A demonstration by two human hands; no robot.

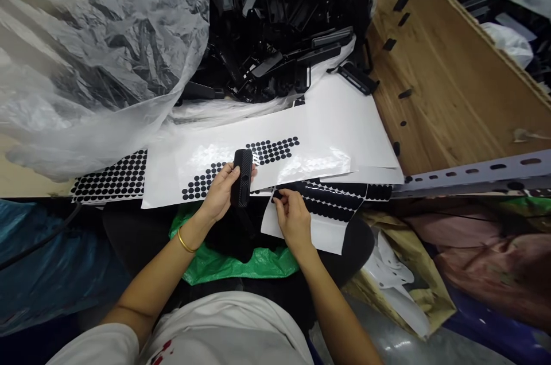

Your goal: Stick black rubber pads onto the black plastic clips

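Black plastic part in left hand, sticker sheets beneath.

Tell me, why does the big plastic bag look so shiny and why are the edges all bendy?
In the head view, overhead light glares off the clear plastic bag and the glossy white sheet; the wide lens bends the wooden board and metal rail; the black parts pile is too dark for detail.

The part in the left hand is matt black plastic with a ribbed face. Beside it, the sheet is glossy white paper bearing matt black dots. Above the sheet, the film is shiny, crinkled clear plastic. Right of the sheet, the board is rough bare wood.
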